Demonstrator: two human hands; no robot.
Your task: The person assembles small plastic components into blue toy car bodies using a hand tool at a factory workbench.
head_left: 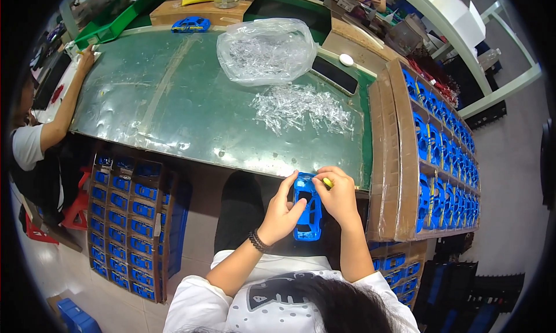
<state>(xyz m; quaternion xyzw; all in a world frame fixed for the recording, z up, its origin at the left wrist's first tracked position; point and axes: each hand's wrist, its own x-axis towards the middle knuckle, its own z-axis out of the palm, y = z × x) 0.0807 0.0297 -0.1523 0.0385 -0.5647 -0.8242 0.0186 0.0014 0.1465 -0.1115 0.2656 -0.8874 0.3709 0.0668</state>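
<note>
The left hand [280,216] clasps the blue car shell [308,233] at the table's [191,118] near edge; the right hand [339,197], curled round a yellow-green tool [328,183], touches its far end. It seems unfinished; clear parts [302,108] lie loose beyond.

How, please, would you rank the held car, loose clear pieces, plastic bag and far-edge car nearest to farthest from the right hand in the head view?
1. Held car: left of the right hand, touching.
2. Loose clear pieces: ahead, slightly left.
3. Plastic bag: beyond them, further left.
4. Far-edge car: beyond, leftmost.
</note>
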